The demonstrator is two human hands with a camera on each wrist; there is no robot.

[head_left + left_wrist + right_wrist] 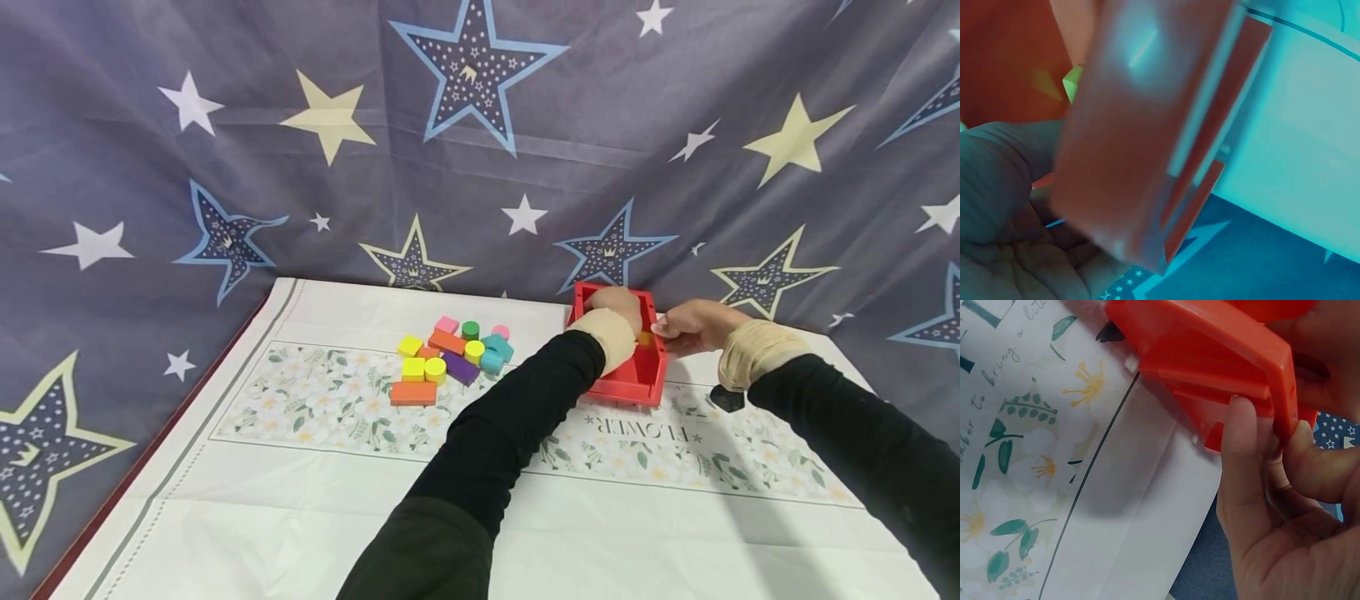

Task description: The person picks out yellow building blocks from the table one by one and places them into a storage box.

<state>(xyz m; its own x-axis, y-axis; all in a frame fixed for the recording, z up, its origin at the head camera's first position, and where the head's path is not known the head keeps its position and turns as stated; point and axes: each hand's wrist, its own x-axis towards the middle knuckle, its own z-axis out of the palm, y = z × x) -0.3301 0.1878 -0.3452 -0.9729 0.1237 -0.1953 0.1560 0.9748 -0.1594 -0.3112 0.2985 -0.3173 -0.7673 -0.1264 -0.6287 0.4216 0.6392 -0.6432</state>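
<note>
A red box (628, 390) stands tilted at the back of the table in the head view, with a small yellow piece (645, 338) inside. My left hand (617, 303) reaches over its far-left part; in the left wrist view that hand (1016, 206) has thumb and fingers around a red wall (1129, 137), the fingertips hidden. My right hand (697, 325) holds the right edge. Up close in the right wrist view, the right hand (1285, 512) pinches the box's end (1222, 356) between thumb and fingers. A yellow-green block (1072, 82) shows beyond the wall.
Left of the box lie loose blocks: orange (412, 393), purple (460, 367), yellow (413, 369), green (470, 331), teal (492, 362) and pink (446, 324). Behind the table hangs a star-patterned cloth (450, 183). A floral printed strip (315, 400) crosses the white tablecloth (300, 533).
</note>
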